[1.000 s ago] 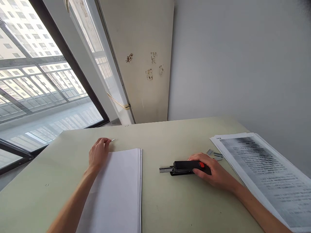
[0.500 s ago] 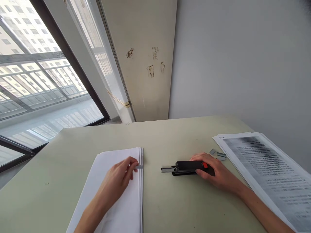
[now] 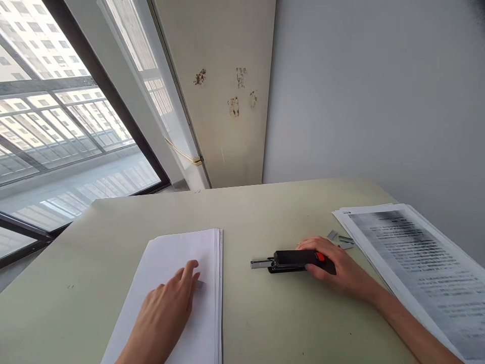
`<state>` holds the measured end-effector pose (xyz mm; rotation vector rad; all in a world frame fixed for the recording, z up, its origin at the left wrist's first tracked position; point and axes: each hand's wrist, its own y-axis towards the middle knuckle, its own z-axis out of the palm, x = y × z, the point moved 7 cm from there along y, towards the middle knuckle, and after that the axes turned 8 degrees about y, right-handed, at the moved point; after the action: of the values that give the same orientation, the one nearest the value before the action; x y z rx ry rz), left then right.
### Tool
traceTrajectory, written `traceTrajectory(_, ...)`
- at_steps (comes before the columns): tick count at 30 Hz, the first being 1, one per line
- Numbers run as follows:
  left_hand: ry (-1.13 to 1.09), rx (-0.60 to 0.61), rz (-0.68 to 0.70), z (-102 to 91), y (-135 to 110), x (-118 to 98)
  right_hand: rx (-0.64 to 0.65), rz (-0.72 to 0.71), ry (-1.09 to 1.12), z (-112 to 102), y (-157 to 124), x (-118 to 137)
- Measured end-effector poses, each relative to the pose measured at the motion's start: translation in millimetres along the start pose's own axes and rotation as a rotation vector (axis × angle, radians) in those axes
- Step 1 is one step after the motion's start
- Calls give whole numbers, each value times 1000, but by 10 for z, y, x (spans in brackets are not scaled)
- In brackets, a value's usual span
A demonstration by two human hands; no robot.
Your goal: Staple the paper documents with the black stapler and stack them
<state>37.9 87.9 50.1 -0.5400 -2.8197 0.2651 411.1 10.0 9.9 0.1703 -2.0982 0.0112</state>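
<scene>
My left hand (image 3: 166, 308) lies over a stack of blank white paper (image 3: 178, 253) at the front left of the table. Its fingers are drawn together on a small grey strip of staples (image 3: 199, 284), which peeks out at the right of the hand. My right hand (image 3: 333, 268) is closed over the rear end of a black stapler (image 3: 291, 260) with a red button. The stapler lies on the table, and its metal staple tray (image 3: 259, 264) sticks out to the left, toward the blank stack.
A stack of printed pages (image 3: 413, 263) lies at the table's right edge. Several loose staple strips (image 3: 339, 238) sit between it and the stapler. The pale green table (image 3: 246, 212) meets a grey wall behind, with a window at the left.
My left hand carried the staple strip from beyond the blank stack's far left corner across to its right edge, then drew back toward me. The right hand stayed on the stapler.
</scene>
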Motion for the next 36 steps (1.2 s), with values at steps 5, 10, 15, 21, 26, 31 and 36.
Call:
traceTrajectory(5,64,102,-55,-28,-140,207,-12,-14,-2,-12,0,-8)
traceTrajectory(10,-81,66,13,8,-109,395,-22,-35,-1,-16,-3,2)
traceTrajectory(15,-238,-55,135,172,-4,460,-18,-38,0,-12,-1,2)
traceTrajectory(21,-270,-276,216,203,-18,446,-36,-44,-19,-31,-5,11)
traceTrajectory(26,-328,-410,325,-97,-99,211,-41,-34,-21,-38,-3,26)
traceTrajectory(31,-422,-428,468,-527,-120,-362,-35,-13,-28,-34,-4,24)
traceTrajectory(36,-397,-470,550,-696,-6,-883,-48,-34,-41,-41,1,67)
